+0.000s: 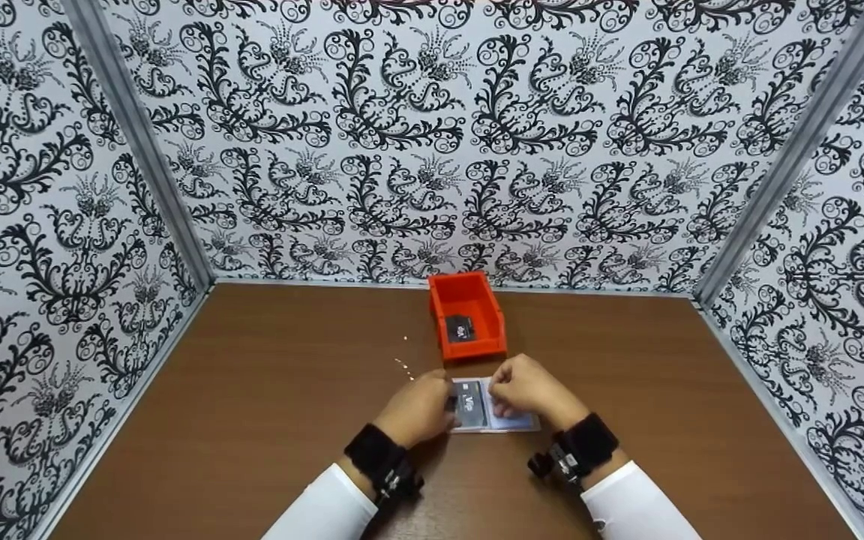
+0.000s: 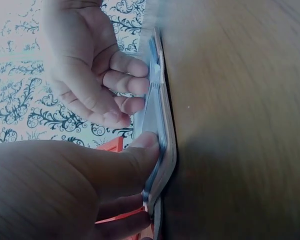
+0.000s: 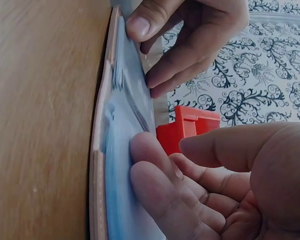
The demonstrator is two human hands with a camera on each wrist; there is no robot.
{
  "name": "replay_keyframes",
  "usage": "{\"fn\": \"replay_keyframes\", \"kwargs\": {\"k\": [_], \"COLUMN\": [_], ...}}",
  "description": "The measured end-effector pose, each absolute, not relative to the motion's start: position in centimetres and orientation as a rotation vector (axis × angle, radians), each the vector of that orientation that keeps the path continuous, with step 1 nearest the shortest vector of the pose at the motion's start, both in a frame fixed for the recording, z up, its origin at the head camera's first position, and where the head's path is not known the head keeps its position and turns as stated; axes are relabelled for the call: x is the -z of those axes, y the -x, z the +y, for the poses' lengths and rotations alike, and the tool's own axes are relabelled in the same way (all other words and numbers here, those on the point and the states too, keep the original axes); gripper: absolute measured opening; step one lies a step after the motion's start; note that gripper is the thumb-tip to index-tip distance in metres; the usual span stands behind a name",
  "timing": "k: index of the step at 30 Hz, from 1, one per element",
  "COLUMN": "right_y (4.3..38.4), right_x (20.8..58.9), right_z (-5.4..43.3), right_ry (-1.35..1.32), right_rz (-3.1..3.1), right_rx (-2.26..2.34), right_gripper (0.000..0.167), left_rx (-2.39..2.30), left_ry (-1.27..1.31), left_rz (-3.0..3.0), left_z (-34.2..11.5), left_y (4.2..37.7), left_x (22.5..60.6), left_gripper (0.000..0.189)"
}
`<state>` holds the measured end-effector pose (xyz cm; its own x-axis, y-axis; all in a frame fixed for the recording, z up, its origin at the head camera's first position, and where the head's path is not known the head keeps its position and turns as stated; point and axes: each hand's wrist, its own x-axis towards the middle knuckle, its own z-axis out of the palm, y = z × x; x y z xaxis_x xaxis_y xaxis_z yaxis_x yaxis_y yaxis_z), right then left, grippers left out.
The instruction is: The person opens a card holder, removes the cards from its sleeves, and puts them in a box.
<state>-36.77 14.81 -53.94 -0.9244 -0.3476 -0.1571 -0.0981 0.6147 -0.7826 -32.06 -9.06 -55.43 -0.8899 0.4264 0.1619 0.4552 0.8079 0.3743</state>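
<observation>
A card holder (image 1: pixel 516 424) with clear plastic sleeves lies spread flat on the table. Its left page shows a dark grey card (image 1: pixel 471 403) with pale lettering. My left hand (image 1: pixel 421 405) pinches the left edge; in the left wrist view the thumb (image 2: pixel 147 142) presses on the sleeve, with fingers round the edge. Over the right page is my right hand (image 1: pixel 529 386). In the right wrist view its fingertips (image 3: pixel 145 172) touch the bluish sleeves (image 3: pixel 120 200), fingers loosely bent and the thumb apart, pinching nothing. The fold between the pages has several layered sleeves.
An orange-red bin (image 1: pixel 475 349) stands just behind the card holder, with a dark card (image 1: pixel 460 328) inside. Tiny pale specks (image 1: pixel 405 367) dot the brown table (image 1: pixel 289 390) left of it. Patterned walls (image 1: pixel 417 150) enclose the back and both sides.
</observation>
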Motion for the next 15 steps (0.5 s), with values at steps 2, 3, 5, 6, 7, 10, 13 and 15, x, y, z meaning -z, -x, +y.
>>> {"fn": "replay_keyframes", "kwargs": {"k": [2, 3, 5, 6, 7, 10, 13, 15], "right_y": [36.79, 36.79, 36.8, 36.8, 36.81, 36.84, 36.89, 36.91], "right_x": [54.03, 54.05, 54.07, 54.09, 54.08, 54.11, 54.3, 54.44], "right_z": [14.85, 14.85, 14.88, 14.89, 14.87, 14.81, 14.75, 14.71], "right_ry": [0.345, 0.34, 0.327, 0.321, 0.311, 0.273, 0.243, 0.236], "right_rz": [2.539, 2.532, 2.518, 2.514, 2.509, 2.492, 2.48, 2.476], "right_rx": [1.214, 1.22, 1.232, 1.238, 1.245, 1.271, 1.292, 1.301], "right_gripper": [0.014, 0.015, 0.015, 0.015, 0.016, 0.018, 0.019, 0.021], "left_rx": [0.612, 0.602, 0.577, 0.56, 0.538, 0.468, 0.404, 0.389], "left_ry": [0.709, 0.712, 0.728, 0.743, 0.762, 0.813, 0.84, 0.837], "left_rz": [-2.922, -2.921, -2.918, -2.914, -2.908, -2.888, -2.878, -2.88], "left_z": [-9.02, -8.98, -8.87, -8.83, -8.8, -8.69, -8.53, -8.42], "left_y": [31.99, 31.96, 31.95, 31.96, 31.97, 32.0, 31.96, 31.89], "left_x": [55.41, 55.39, 55.37, 55.37, 55.39, 55.46, 55.44, 55.39], "left_gripper": [0.019, 0.019, 0.017, 0.017, 0.017, 0.023, 0.031, 0.033]}}
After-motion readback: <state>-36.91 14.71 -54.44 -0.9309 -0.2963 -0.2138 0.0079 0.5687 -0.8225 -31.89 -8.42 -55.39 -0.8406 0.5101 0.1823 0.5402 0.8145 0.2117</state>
